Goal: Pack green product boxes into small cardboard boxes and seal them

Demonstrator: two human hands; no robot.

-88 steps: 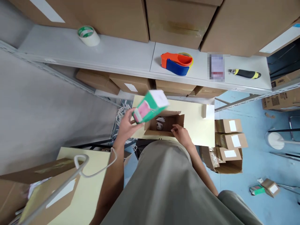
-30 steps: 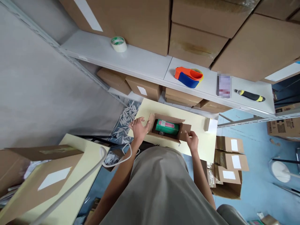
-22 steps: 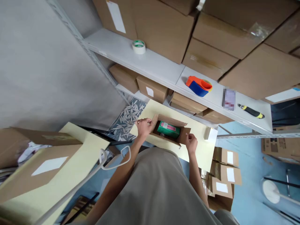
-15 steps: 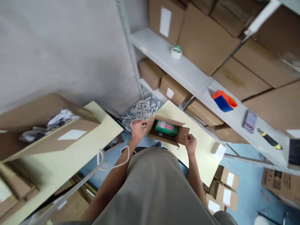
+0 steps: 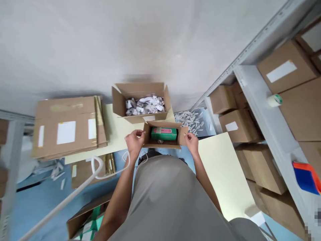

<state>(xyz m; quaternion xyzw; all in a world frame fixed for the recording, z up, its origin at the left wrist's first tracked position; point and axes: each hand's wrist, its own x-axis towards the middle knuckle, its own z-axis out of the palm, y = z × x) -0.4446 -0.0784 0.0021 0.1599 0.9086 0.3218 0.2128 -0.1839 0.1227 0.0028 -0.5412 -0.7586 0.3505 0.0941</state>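
Between my hands is an open cardboard box [image 5: 162, 146] with its flaps up. Inside it lies a green and pink package [image 5: 164, 134], with a small round item [image 5: 160, 141] beside it. My left hand [image 5: 134, 142] pinches the box's left end flap. On the other side, my right hand [image 5: 192, 142] grips the right flap [image 5: 184, 135] between thumb and fingers. Just beyond stands a larger open carton [image 5: 140, 89] holding crumpled paper [image 5: 147, 104].
Flattened cartons [image 5: 66, 130] lean on the pale table [image 5: 116, 129] at left. A second pale table [image 5: 220, 167] is at right, beside a shelf [image 5: 265, 110] with boxes, tape [image 5: 274, 100] and a blue-orange holder [image 5: 306, 177]. A white bent tube [image 5: 75, 194] crosses the lower left.
I have turned left, carrying the box from over the right table to before the paper-filled carton. Both hands still hold its flaps.
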